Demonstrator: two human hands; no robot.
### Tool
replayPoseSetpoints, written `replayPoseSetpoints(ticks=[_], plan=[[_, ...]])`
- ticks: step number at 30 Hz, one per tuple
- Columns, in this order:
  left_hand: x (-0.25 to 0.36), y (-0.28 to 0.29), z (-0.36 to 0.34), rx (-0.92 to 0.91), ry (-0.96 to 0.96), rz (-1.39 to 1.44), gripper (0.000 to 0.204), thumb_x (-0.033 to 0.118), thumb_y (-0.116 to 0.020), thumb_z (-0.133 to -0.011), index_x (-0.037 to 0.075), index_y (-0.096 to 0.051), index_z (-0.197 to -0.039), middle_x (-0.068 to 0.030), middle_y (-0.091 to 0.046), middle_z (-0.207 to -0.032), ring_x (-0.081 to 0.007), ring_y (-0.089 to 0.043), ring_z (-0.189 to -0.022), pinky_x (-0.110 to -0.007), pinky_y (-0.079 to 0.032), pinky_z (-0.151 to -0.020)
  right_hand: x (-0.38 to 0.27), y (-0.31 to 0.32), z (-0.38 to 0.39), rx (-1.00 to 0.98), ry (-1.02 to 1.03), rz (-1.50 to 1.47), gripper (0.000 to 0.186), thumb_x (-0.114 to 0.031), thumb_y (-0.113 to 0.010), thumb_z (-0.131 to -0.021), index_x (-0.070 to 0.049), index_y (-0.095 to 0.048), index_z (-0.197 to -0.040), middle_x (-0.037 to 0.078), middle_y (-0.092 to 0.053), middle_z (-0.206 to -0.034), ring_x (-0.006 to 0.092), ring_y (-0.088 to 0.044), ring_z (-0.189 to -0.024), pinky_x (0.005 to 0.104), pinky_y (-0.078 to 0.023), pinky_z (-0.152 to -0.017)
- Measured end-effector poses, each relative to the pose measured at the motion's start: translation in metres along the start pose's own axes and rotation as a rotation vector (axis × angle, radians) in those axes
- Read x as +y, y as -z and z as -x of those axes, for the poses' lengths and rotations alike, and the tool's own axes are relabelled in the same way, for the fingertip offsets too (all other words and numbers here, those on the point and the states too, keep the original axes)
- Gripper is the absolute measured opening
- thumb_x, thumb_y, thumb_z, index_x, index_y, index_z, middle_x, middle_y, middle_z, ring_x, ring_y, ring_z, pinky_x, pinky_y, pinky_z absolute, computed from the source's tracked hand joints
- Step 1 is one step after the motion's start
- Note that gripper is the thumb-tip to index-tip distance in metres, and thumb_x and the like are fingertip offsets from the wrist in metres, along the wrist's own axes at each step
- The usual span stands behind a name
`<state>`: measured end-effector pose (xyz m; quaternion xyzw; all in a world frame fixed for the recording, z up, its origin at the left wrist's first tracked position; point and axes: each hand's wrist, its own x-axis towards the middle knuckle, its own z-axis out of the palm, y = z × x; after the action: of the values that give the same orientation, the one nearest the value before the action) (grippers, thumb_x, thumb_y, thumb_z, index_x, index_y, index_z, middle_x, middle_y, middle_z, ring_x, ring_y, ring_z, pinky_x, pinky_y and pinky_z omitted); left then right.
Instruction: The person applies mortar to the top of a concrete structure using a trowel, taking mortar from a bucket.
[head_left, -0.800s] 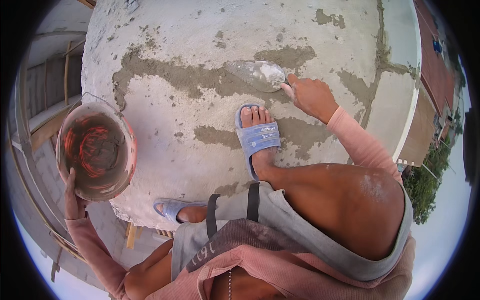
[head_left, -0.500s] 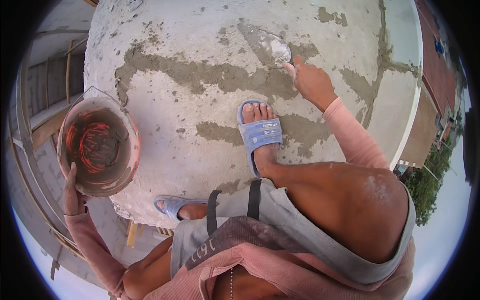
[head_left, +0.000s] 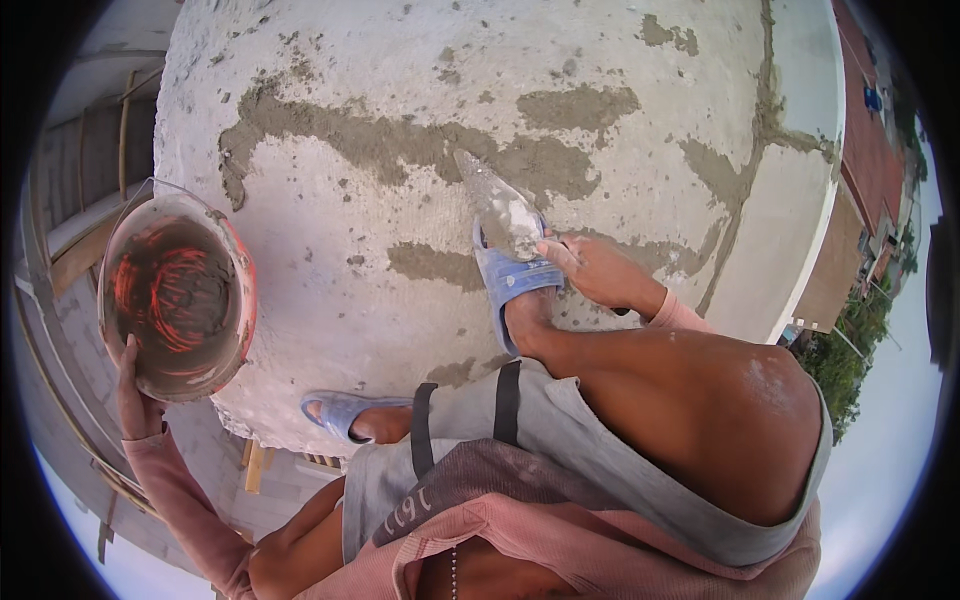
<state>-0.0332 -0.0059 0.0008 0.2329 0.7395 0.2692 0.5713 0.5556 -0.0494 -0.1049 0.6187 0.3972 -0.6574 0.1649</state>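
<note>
My right hand (head_left: 600, 270) is closed round the handle of a pointed trowel (head_left: 500, 208), whose blade is smeared with pale mortar. The blade hangs over my right foot in its blue slide sandal (head_left: 520, 270), its tip pointing toward a long mortar patch (head_left: 370, 140). At the left, my left hand (head_left: 138, 395) grips the near side of a red bucket (head_left: 245, 300), thumb over the rim. Wet grey mortar coats the bucket's inside, with red showing through in streaks. Its wire handle stands up at the far side.
I crouch on a rough concrete slab (head_left: 330, 270) with more mortar patches, one (head_left: 580, 107) beyond the trowel. The slab's broken edge runs along the left, beside wooden framing (head_left: 85, 250) lower down. Another edge drops off at the right, toward red roofing (head_left: 872, 150) and trees.
My right hand has drawn the trowel nearer, from the far patch to above my right foot. The bucket and my left hand have shifted slightly left and nearer in view.
</note>
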Motion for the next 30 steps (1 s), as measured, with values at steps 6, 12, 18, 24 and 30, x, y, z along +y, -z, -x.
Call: replayPoseSetpoints(ticks=[6,12,18,24,30], plan=[[-0.004,-0.027,0.007,0.072,-0.098,-0.047,0.066,0.031,-0.057,-0.104,0.016,-0.024,-0.16,-0.0093,-0.049,-0.146,-0.014,-0.064,-0.108,-0.022,-0.055,-0.064,0.002,0.013,-0.036,0.239,0.448,0.13,0.067,-0.056,-0.036,-0.106,0.003,-0.061,-0.124,0.027,-0.071,-0.09,0.0423,-0.068,-0.074,0.0524,-0.054,-0.072],[-0.017,0.0,-0.003,0.004,-0.016,0.018,0.064,0.034,-0.054,-0.106,0.017,-0.025,-0.16,-0.0094,-0.046,-0.149,-0.0168,-0.061,-0.117,-0.026,-0.058,-0.074,0.038,0.047,-0.017,0.548,0.041,0.646,0.052,-0.051,-0.037,-0.107,-0.004,-0.058,-0.113,0.028,-0.071,-0.09,0.049,-0.067,-0.085,0.0561,-0.052,-0.078],[-0.028,-0.001,-0.018,0.001,-0.226,0.199,0.059,0.034,-0.051,-0.108,0.012,-0.03,-0.159,-0.0085,-0.042,-0.155,-0.022,-0.043,-0.141,-0.04,-0.037,-0.117,0.112,0.093,0.01,0.772,-0.154,0.483,0.057,-0.054,-0.038,-0.106,-0.003,-0.059,-0.119,0.031,-0.07,-0.099,0.0498,-0.067,-0.085,0.0572,-0.052,-0.079],[-0.02,0.019,-0.035,-0.042,-0.31,0.249,0.055,0.029,-0.051,-0.108,0.011,-0.034,-0.157,-0.0075,-0.043,-0.155,-0.0221,-0.042,-0.141,-0.039,-0.034,-0.119,0.075,0.13,0.009,0.874,-0.082,0.091,0.072,-0.054,-0.042,-0.105,0.011,-0.054,-0.132,0.037,-0.063,-0.119,0.0484,-0.064,-0.107,0.0518,-0.049,-0.092],[-0.019,0.012,-0.049,-0.099,-0.302,0.294,0.055,0.027,-0.051,-0.107,0.01,-0.035,-0.157,-0.0075,-0.044,-0.154,-0.0225,-0.043,-0.141,-0.04,-0.035,-0.119,0.01,0.128,-0.067,0.957,0.179,0.27,0.047,-0.035,-0.046,-0.106,0.009,-0.058,-0.115,0.031,-0.07,-0.09,0.0491,-0.069,-0.082,0.0544,-0.054,-0.076]])
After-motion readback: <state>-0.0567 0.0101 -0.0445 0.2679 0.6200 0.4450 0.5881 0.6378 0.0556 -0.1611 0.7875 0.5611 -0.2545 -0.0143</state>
